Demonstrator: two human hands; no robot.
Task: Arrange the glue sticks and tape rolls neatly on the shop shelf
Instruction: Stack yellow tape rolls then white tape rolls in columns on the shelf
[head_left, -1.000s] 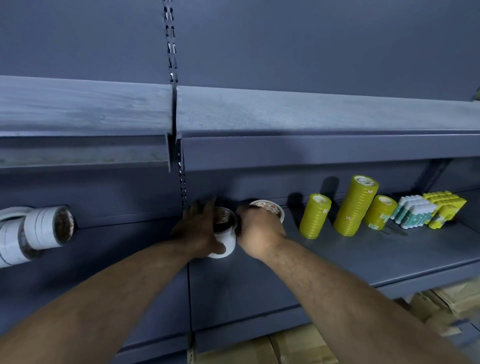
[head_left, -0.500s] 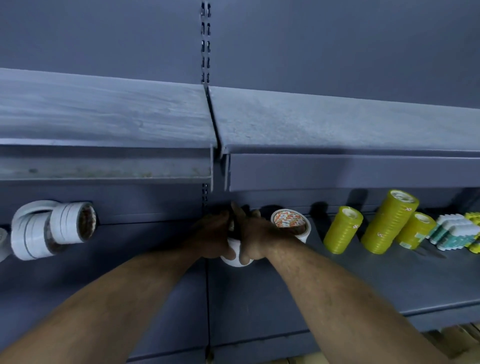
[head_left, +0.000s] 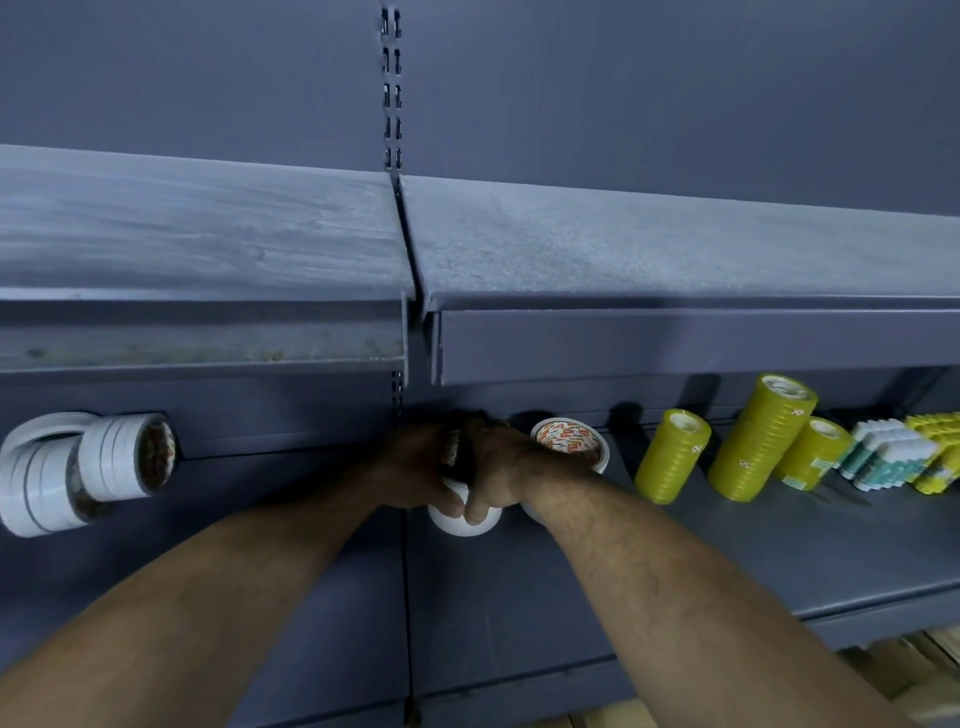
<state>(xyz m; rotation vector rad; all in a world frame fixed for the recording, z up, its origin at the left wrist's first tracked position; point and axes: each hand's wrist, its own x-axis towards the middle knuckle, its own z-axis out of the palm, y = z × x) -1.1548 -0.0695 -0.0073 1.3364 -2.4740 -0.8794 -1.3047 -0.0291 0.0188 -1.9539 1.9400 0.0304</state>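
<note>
Both my hands grip one stack of white tape rolls (head_left: 464, 521) standing on the grey shelf (head_left: 779, 561), near the joint between two shelf panels. My left hand (head_left: 415, 475) wraps its left side and my right hand (head_left: 506, 475) its right side; most of the stack is hidden by them. Just right of my right hand stands another white tape stack (head_left: 569, 441) with a printed core label on top. Further right stand three stacks of yellow tape rolls (head_left: 758, 441), then packs of glue sticks (head_left: 888, 460) in white-green and yellow.
More white tape rolls (head_left: 78, 470) lie on their sides at the left end of the shelf. An upper shelf (head_left: 623, 249) overhangs the hands. Cardboard boxes (head_left: 914, 670) show below at the lower right.
The view has shifted left, so everything slid right in frame. My hands closed in tighter around the white tape stack, now nearly touching each other at its front.
</note>
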